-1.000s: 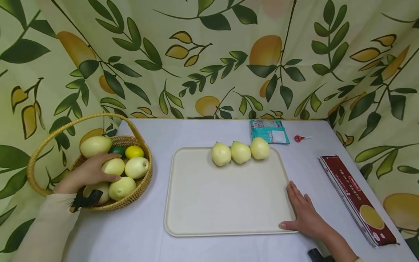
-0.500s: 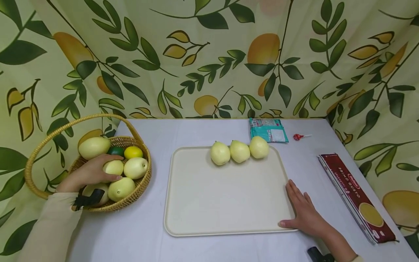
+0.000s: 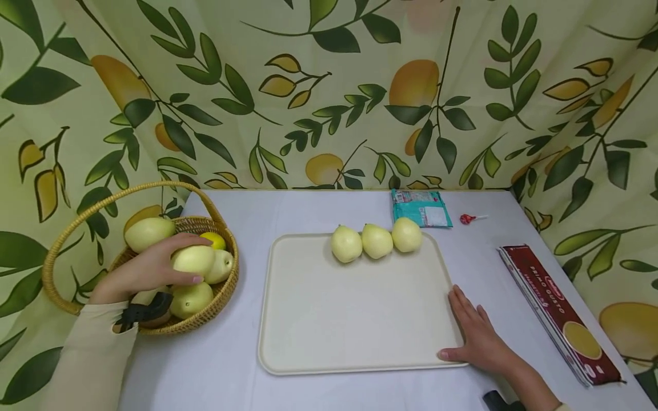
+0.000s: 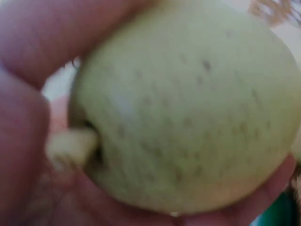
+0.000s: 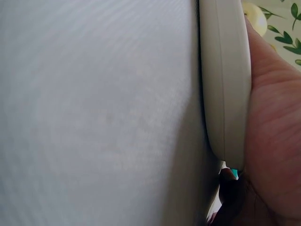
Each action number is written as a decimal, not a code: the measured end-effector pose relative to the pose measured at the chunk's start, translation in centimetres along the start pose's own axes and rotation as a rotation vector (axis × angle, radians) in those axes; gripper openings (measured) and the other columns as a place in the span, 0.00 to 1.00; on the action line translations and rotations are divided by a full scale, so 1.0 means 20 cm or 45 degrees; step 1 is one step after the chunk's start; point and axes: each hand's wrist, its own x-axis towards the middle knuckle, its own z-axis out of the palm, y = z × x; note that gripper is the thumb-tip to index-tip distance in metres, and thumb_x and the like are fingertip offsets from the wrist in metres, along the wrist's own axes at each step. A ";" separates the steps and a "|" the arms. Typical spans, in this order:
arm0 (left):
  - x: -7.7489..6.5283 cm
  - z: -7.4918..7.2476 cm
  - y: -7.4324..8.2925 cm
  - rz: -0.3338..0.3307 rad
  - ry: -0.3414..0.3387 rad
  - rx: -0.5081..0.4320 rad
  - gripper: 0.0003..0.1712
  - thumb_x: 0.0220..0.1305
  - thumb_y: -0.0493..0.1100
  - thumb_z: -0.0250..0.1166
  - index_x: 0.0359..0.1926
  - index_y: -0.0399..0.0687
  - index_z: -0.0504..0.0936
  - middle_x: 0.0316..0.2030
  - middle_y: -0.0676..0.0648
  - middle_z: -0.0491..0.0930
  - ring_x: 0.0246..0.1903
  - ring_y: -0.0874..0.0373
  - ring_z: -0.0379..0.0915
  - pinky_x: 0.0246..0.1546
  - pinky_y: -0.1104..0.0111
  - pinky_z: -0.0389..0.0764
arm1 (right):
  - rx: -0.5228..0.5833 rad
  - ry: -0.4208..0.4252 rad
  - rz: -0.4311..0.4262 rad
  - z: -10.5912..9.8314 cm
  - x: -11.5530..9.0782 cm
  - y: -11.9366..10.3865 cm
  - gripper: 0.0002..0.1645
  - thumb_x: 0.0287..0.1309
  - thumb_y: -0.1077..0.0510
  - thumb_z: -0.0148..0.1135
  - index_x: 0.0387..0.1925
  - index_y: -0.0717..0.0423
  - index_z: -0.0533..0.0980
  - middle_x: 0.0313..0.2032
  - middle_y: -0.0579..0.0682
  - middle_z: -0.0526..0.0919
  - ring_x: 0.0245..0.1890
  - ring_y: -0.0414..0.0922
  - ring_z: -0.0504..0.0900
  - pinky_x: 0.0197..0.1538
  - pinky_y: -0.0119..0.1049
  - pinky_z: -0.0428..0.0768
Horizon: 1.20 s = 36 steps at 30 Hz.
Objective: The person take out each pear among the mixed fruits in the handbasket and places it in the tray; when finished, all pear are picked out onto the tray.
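A wicker basket (image 3: 226, 294) with a tall hoop handle (image 3: 55, 260) stands at the far left; at its back lies a large pale-green pear (image 3: 150, 234); the left hand (image 3: 141, 268) reaches in over the rim, its thumb and fingers wrapped round a pear (image 3: 194, 261), whose stem points toward the palm in the left wrist view; that held pear is over the basket's fruit, though whether it touches what is under it I cannot tell; just beside it are a front pear (image 3: 192, 301), a right-hand pear (image 3: 222, 267) and a yellow fruit (image 3: 218, 241); right of the basket, a cream tray (image 3: 354, 314) lies flat, three pears (image 3: 377, 241) side by side along its far edge; behind them is a teal packet (image 3: 418, 205); the right hand (image 3: 478, 337), fingers extended, rests against the tray's right edge, grasping nothing; beyond are a red lollipop (image 3: 466, 219) and a long maroon spaghetti pack (image 3: 560, 314).
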 end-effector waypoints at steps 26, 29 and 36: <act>0.69 0.54 0.27 0.093 0.004 -0.700 0.39 0.47 0.37 0.76 0.62 0.51 0.73 0.63 0.45 0.68 0.52 0.46 0.68 0.48 0.59 0.74 | 0.007 0.005 0.008 0.01 0.00 0.01 0.85 0.25 0.29 0.75 0.75 0.58 0.36 0.75 0.61 0.33 0.73 0.65 0.39 0.71 0.52 0.20; 0.74 0.60 0.28 0.087 -0.008 -0.720 0.41 0.46 0.37 0.77 0.63 0.49 0.72 0.64 0.45 0.68 0.52 0.46 0.68 0.48 0.59 0.74 | 0.011 0.001 0.003 0.01 -0.01 0.01 0.85 0.25 0.29 0.75 0.75 0.58 0.36 0.75 0.61 0.33 0.73 0.65 0.39 0.71 0.52 0.20; 0.82 0.75 0.28 0.074 0.009 -0.681 0.40 0.45 0.39 0.77 0.62 0.52 0.74 0.62 0.46 0.70 0.54 0.47 0.69 0.51 0.58 0.72 | -0.008 0.054 -0.040 0.02 -0.02 0.02 0.84 0.27 0.30 0.76 0.75 0.58 0.37 0.75 0.62 0.35 0.74 0.63 0.40 0.71 0.51 0.20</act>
